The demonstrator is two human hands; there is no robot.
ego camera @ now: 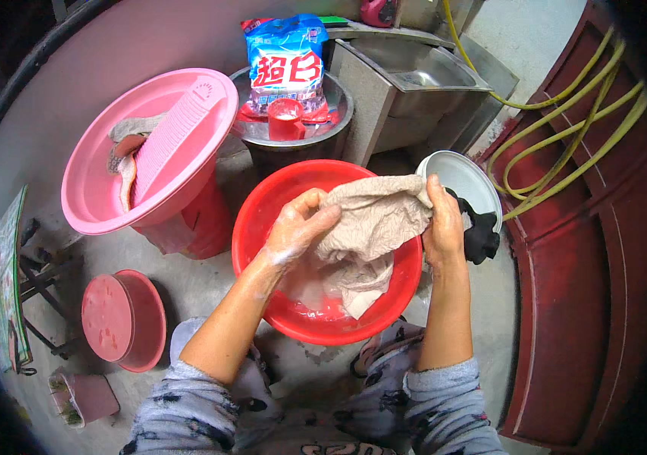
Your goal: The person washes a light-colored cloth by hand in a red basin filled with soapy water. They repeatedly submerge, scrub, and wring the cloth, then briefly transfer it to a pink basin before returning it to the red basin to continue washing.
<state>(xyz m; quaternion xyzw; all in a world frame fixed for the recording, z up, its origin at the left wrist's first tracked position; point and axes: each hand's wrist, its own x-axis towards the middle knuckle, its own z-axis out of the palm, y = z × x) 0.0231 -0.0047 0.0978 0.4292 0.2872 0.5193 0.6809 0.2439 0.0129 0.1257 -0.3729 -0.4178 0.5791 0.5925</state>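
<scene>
A wet beige cloth (pixel 377 216) is stretched between my two hands above a red plastic basin (pixel 332 336). My left hand (pixel 300 224) grips the cloth's left edge between thumb and fingers, with some suds on the wrist. At its upper right corner my right hand (pixel 444 219) pinches the same cloth. The lower part of the cloth hangs down into the basin, where soapy water shows. Whether that lower part is one piece with the held cloth, I cannot tell.
A pink basin (pixel 81 199) with a washboard (pixel 178 133) and cloths stands at left. Behind are a metal bowl (pixel 340 122) with a detergent bag (pixel 286 62) and red cup (pixel 286 120), and a steel sink (pixel 420 68). A white bucket (pixel 465 170) with black cloth (pixel 479 236) is at right.
</scene>
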